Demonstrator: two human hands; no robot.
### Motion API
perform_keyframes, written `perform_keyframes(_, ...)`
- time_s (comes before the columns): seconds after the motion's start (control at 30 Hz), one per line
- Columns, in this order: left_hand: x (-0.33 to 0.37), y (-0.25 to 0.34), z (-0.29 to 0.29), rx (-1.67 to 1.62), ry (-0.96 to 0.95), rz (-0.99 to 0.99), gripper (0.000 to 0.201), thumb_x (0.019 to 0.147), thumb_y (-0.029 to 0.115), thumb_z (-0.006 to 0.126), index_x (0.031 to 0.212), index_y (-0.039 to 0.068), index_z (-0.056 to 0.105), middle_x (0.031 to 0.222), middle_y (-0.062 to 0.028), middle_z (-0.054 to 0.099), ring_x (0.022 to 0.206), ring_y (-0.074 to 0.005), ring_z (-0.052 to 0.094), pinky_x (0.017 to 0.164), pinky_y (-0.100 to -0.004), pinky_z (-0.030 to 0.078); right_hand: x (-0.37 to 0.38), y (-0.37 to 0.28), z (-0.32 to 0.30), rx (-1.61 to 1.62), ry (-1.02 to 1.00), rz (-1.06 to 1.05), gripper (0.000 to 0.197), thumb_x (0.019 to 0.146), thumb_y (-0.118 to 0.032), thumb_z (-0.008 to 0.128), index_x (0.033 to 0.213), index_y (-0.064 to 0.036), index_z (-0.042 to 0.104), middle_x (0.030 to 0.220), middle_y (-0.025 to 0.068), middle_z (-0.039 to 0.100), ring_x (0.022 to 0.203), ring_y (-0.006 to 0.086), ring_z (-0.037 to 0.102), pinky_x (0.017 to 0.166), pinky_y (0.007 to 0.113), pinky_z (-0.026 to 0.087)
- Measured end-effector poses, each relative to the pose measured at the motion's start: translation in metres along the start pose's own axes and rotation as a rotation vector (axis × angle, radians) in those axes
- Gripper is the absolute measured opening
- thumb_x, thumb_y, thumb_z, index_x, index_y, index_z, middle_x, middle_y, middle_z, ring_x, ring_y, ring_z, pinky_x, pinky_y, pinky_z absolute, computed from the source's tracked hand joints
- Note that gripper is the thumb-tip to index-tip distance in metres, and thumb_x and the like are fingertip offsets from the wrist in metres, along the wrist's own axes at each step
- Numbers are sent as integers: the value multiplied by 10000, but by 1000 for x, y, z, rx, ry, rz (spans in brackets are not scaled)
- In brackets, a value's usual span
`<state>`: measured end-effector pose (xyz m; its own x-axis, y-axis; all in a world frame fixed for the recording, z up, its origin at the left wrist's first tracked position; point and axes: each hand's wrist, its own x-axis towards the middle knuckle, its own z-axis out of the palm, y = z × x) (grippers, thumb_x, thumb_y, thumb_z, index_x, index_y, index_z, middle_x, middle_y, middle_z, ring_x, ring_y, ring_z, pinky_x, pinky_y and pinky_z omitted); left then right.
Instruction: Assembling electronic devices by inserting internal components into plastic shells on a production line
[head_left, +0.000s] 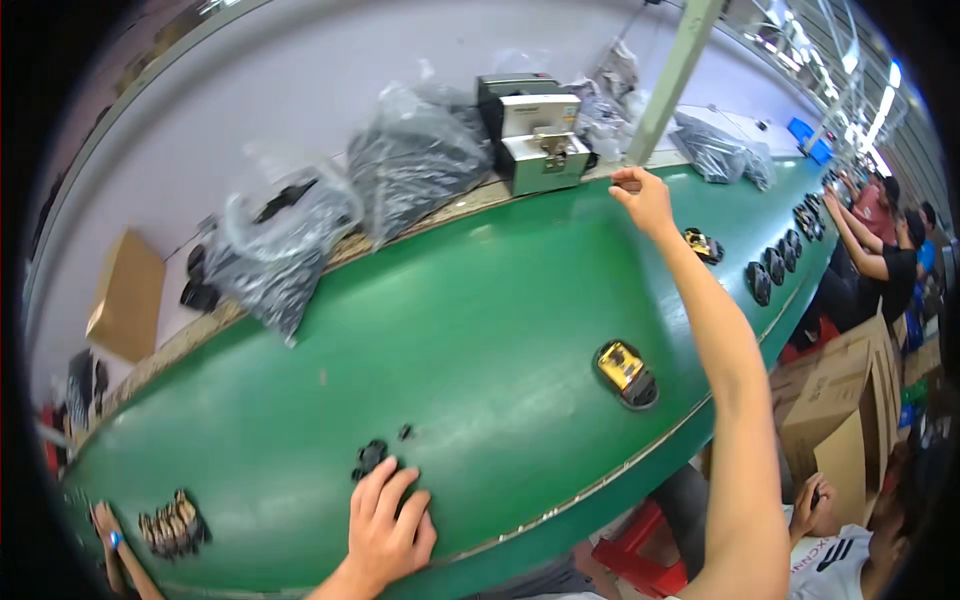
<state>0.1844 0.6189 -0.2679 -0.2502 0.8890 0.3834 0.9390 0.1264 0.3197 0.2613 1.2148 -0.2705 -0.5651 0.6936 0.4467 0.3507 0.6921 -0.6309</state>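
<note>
My left hand (390,525) rests low on the green work surface (470,340), fingers apart. Its fingertips reach a small cluster of black parts (372,455), and one tiny black piece (405,432) lies just beyond them. My right arm stretches far forward. At its end my right hand (645,200) is raised with the fingers curled together, close to a metal bench device (545,160); anything between the fingers is too small to make out. Nearer, right of the middle, lies an oval black housing with a yellow inside (626,373). A similar housing (703,246) lies beyond my right forearm.
Clear plastic bags of dark parts (415,155) line the back edge beside a cardboard piece (127,295). Black housings (775,265) stand in a row at right, near co-workers. Another person's hand (105,525) is at far left by grouped parts (175,525). Cardboard boxes (835,400) stand right.
</note>
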Motion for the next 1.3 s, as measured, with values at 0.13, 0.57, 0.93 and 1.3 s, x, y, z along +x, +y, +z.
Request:
perform_keyframes(0.13,-2,-1,-2,46,110,28,305,721,87,710,1022,49,678,1277,-177,613,1311,-410,522,1045,-527,429,-100,-157,4,201,-212,-385,410,816,-74,830,1197,-67,676,981,58,709,896,175,707,769,308,588)
perform_keyframes(0.57,-15,-27,6,-1,224,-85,731,750,308,841,1356,67,512,1460,-188,456,1417,-426,383,1143,-521,346,-260,-308,74,689,-442,-495,453,802,1,848,1207,-9,644,1047,105,687,899,147,665,788,283,558)
perform_keyframes(0.93,9,-57,18,-225,219,-91,880,714,377,851,1380,-34,450,1354,-255,527,1292,-441,492,1111,-507,392,-259,-270,114,515,-492,-128,197,970,-72,668,1145,15,694,1076,71,713,1016,138,665,883,286,545)
perform_keyframes(1.3,6,-65,-1,-264,131,-342,820,646,201,786,1328,-149,495,1394,-312,476,1333,-483,441,1183,-521,314,-286,-332,170,758,-656,-89,426,1019,-59,526,1427,52,471,1397,159,562,1298,242,544,1106,363,431)
